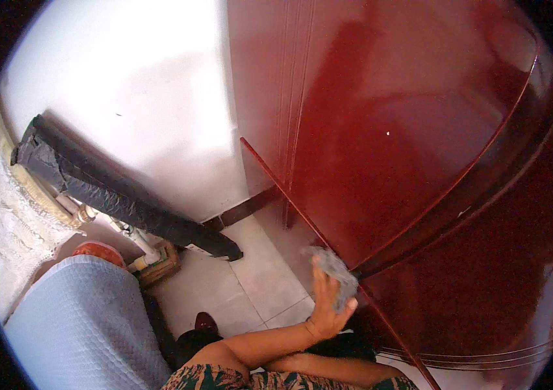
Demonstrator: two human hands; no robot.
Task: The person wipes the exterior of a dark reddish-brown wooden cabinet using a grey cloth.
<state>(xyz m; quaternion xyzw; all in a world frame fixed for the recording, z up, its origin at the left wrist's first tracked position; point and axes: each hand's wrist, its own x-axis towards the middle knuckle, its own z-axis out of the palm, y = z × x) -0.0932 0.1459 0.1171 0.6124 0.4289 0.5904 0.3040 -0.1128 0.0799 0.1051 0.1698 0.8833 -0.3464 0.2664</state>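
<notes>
My left hand [329, 302] reaches up and to the right, its fingers curled over a crumpled grey cloth [340, 276]. The cloth presses on the thin straight edge [289, 198] of a glossy dark red panel [367, 162], close to where a curved ridge [432, 211] meets it. Some blur softens the cloth and fingertips. My right forearm [341, 369] comes from the lower right and passes behind my left forearm, which hides my right hand.
A long black-wrapped roll [120, 188] leans by the white wall [127, 71], near pale pipes [140, 240]. At the lower left is a light blue quilted cover [88, 325], below white lace cloth [13, 234]. A dark red shoe [205, 323] stands on tiled floor [231, 286].
</notes>
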